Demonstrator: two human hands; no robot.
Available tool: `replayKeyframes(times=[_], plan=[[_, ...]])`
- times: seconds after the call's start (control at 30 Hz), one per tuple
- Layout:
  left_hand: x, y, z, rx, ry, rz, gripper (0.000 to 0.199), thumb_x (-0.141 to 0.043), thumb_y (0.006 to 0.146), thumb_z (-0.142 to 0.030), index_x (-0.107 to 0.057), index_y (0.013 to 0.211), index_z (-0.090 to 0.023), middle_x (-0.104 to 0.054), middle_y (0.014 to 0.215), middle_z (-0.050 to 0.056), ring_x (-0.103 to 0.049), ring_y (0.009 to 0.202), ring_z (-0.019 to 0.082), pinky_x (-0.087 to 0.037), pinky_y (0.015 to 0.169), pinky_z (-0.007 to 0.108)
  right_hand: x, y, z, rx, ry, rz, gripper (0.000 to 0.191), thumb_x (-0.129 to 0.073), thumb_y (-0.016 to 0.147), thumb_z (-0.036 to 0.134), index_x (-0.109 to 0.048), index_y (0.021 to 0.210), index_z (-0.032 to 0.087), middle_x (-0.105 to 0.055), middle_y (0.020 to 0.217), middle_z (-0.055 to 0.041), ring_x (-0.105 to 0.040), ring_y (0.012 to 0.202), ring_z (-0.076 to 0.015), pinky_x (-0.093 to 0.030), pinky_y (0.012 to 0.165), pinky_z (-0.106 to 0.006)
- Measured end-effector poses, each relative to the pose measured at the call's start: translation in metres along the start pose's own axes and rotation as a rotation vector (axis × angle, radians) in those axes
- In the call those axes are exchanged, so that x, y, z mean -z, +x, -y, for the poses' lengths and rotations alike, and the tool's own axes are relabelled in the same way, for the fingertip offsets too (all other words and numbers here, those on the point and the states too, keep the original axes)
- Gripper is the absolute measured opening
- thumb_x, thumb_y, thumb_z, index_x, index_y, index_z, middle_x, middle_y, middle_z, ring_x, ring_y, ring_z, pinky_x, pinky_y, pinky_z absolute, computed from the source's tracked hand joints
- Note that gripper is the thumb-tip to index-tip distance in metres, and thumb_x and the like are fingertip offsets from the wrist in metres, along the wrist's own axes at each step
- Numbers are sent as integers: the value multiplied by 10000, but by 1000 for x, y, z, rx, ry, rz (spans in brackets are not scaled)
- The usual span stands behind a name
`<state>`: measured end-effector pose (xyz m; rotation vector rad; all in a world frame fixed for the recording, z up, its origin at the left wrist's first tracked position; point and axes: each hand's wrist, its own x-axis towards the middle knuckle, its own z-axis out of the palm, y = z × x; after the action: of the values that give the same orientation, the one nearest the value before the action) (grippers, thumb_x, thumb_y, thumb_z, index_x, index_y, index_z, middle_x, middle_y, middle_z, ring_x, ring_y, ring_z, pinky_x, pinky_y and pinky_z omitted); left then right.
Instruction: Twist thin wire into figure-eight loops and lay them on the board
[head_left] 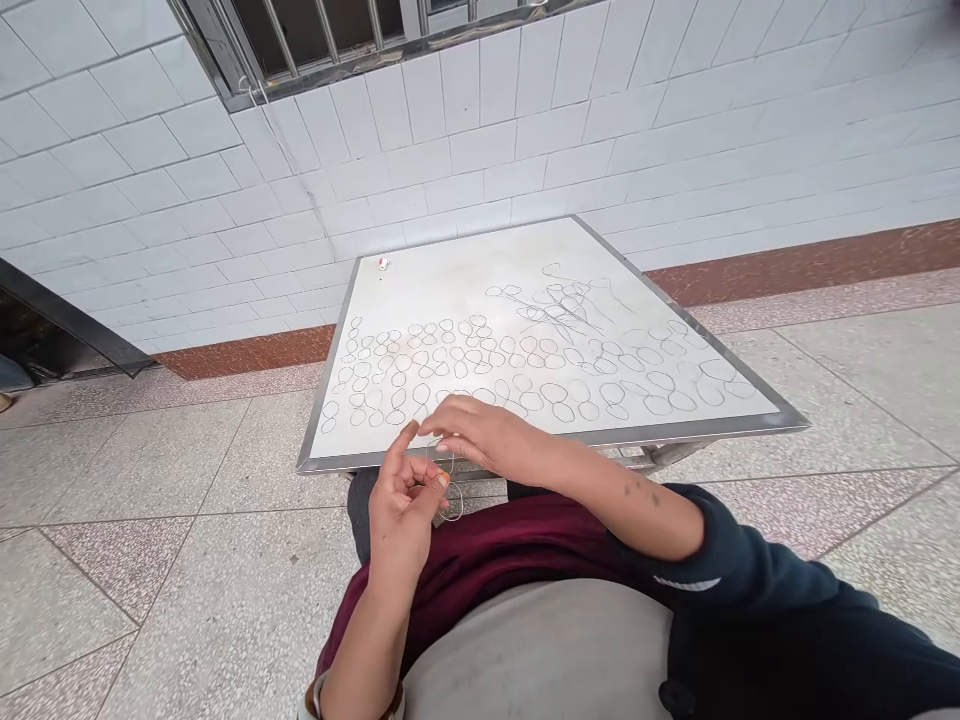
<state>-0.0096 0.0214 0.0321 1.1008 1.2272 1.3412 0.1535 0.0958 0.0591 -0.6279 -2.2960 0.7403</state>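
My left hand (409,495) is in front of the table's near edge. Its thumb and fingertips pinch a thin wire bent into loops (452,518), with one round loop hanging below the thumb. Something orange shows at that thumb's tip. My right hand (480,432) reaches in from the right, just above the left one. Its fingers curl down at the upper part of the same wire, closed near it; the exact contact is hard to see. Beyond both hands, many similar wire loops (555,393), mostly in joined pairs, lie in rows on the white tabletop.
The white table (450,255) has a grey metal rim (555,440). A tangled pile of wire pieces (562,305) lies at its right back. A small red-and-white object (384,264) sits at the far left corner. Behind stands a tiled wall (480,150) with a barred window (322,30).
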Motion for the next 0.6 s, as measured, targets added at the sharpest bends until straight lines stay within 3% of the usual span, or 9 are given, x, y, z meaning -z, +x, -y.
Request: replayKeyframes(times=[0.07,0.2,0.37,0.6], plan=[[2,1,-1,14,-106,-47,616,-727,759,-215,-523,1340,-242,-576,733,-47,-524,621,86,-471,584,198,-7,-5,0,-134,118,-92,133,-507,941,210,-547,1068,208,-595,995,-52,-565,870,-157,-478,744,-289],[3,1,-2,82,-277,-114,589,-771,714,-206,-579,1271,-206,-569,733,-50,-514,588,66,-454,545,185,-22,-16,9,-293,231,-25,296,-631,825,169,-501,1087,216,-582,935,-11,-567,763,-124,-467,615,-228],[1,1,-2,87,-322,-138,516,-795,681,-192,-650,1176,-199,-555,721,-48,-523,607,72,-452,523,186,-39,-21,14,-257,157,-54,308,-522,846,89,-511,1125,219,-575,841,15,-542,685,-106,-434,607,-223],[1,0,-1,73,-273,-130,361,-786,701,-220,-719,1053,-178,-567,739,-29,-514,602,66,-463,551,195,-48,-20,11,-197,45,-139,212,-505,820,33,-581,932,196,-549,787,15,-499,658,-103,-388,588,-210]])
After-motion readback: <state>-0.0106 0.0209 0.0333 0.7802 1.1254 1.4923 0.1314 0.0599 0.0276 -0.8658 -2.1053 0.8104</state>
